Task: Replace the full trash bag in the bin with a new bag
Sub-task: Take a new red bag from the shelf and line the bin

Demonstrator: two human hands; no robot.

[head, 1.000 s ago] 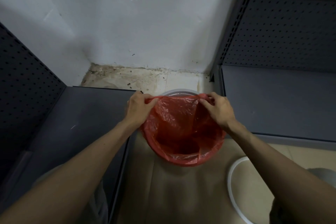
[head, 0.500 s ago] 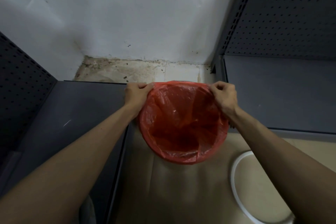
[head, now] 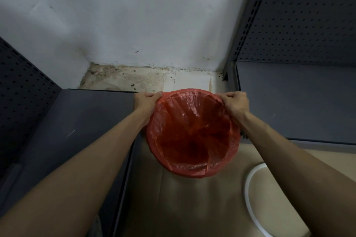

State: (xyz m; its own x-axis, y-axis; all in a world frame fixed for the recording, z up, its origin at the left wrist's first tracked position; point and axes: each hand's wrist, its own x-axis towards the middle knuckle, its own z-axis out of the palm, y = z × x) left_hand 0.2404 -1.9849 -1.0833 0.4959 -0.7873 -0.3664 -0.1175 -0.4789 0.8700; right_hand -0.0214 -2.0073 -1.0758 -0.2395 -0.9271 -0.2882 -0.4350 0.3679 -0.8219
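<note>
Now the red trash bag (head: pixel 192 136) has gone from half-draped to stretched over the whole bin rim; left hand (head: pixel 145 102) and right hand (head: pixel 234 103) pinch its far edge, so lining looks nearly done.

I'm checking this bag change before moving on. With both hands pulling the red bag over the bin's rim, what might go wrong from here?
The thin red bag looks stretched tight between the left hand and the right hand, so it may tear. The near edge folds only a short way down, so it might slip into the bin once trash goes in. The white ring on the floor sits close by and could be stepped on.
</note>
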